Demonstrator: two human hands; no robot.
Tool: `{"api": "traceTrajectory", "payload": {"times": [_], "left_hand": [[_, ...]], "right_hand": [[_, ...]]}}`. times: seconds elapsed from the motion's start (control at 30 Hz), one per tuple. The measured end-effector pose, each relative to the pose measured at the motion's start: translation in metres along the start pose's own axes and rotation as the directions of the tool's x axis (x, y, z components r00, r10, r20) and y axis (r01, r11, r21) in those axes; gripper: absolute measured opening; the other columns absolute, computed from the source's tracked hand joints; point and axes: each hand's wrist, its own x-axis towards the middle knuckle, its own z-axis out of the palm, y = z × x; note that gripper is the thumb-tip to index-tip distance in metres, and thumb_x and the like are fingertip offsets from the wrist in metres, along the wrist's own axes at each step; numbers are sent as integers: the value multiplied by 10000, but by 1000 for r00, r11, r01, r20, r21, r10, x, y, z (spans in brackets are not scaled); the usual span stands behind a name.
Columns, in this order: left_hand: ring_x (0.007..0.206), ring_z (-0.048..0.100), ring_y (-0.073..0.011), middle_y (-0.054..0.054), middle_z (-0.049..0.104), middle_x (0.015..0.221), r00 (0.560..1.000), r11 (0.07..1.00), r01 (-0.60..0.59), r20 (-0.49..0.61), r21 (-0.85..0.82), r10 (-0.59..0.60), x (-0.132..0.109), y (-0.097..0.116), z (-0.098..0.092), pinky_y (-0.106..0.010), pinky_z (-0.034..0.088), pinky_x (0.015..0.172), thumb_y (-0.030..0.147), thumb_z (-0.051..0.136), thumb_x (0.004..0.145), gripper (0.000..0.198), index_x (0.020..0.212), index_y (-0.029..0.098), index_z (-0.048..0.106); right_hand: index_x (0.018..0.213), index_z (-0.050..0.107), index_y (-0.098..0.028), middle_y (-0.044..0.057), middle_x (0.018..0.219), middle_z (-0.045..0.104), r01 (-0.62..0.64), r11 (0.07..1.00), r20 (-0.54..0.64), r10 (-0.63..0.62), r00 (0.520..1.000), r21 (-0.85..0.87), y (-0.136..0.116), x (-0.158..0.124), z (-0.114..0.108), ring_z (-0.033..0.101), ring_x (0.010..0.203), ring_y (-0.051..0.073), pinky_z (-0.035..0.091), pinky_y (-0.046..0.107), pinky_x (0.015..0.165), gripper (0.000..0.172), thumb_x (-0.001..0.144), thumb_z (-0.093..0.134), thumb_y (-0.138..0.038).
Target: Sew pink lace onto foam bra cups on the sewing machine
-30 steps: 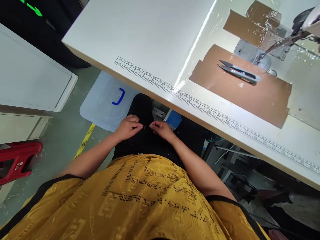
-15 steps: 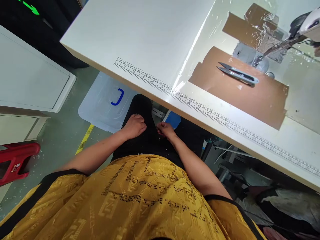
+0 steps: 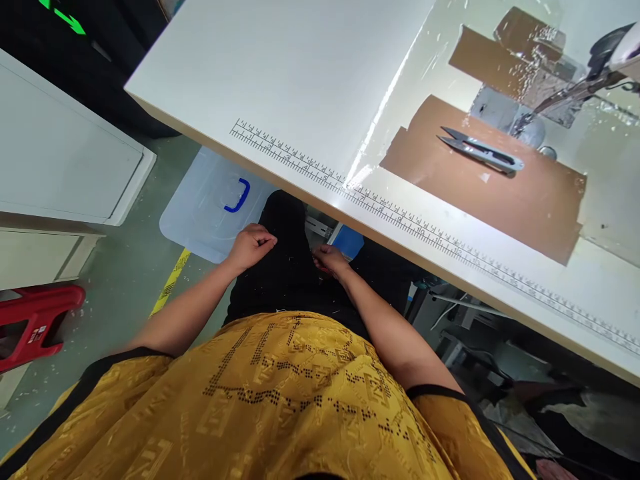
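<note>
My left hand point(image 3: 251, 247) is over my thigh, its thumb and fingers pressed together. Anything pinched there is too small to make out. In my lap, below the table edge, my right hand point(image 3: 331, 259) is closed, and a thin reddish trace shows at its underside. What it holds, if anything, I cannot tell. Both hands are above the black trousers point(image 3: 285, 280), which carry small pale specks. On the table, apart from both hands, a pair of thread snips point(image 3: 483, 152) lies on a brown taped patch point(image 3: 500, 193).
The white table point(image 3: 295, 67) has a printed ruler point(image 3: 350, 193) along its front edge. A sewing machine part point(image 3: 617, 57) reaches in at upper right. Below left are a translucent plastic bin lid point(image 3: 200, 207) with a blue handle and a red stool point(image 3: 40, 327).
My left hand has moved left, away from my right hand, and turned so its thumb side shows. The right hand stays nearly where it was. The view has shifted slightly.
</note>
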Motion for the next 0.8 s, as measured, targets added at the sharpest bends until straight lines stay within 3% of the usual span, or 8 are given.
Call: {"api": "traceTrajectory", "payload": {"times": [0.23,0.43,0.67,0.8], "left_hand": [[728,574,-163,-26,602,661,998,997,-57,28,56,55,1,7,5,-314,460,739,351,573,881,250,784,181,730],[872,587,-196,-49,648,760,952,967,-231,229,107,202,-4,29,9,-346,452,832,357,545,904,268,815,203,745],[912,571,-251,-70,664,809,869,909,-351,439,226,226,0,27,14,-417,398,852,316,618,855,193,925,205,760],[916,560,-258,-74,648,764,889,907,-321,418,272,189,1,30,16,-421,388,837,249,585,853,187,780,194,748]], "right_hand": [[648,516,-149,-66,523,443,92,995,23,-93,995,32,-3,-1,1,373,457,48,285,175,443,368,787,703,-435],[708,519,-183,-60,513,462,86,984,110,-104,989,158,-11,-24,-12,406,473,69,315,190,447,453,635,736,-574],[706,554,-169,-52,527,509,25,985,126,-47,991,169,-7,-35,-11,424,436,57,286,164,388,396,613,787,-476],[709,574,-161,-57,513,518,17,978,139,-47,989,208,-11,-37,-5,437,430,53,299,153,384,337,645,795,-407]]}}
